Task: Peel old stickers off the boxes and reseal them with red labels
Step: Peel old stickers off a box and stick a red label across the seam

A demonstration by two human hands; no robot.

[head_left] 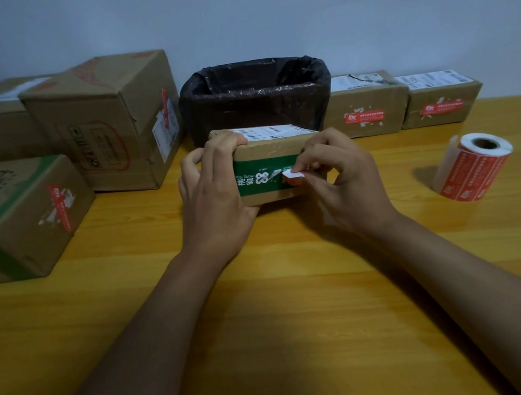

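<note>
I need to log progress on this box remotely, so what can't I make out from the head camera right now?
- Sticker: the right hand covers most of it, so how much has peeled is unclear.
- Box: left end hidden by the left hand.
- Bin: inside too dark to see.
- Label roll: print too small to read.
- Left boxes: cut off by the frame edge.

box (266, 158) left end behind left hand (214, 202); shipping-label print unreadably small
</note>
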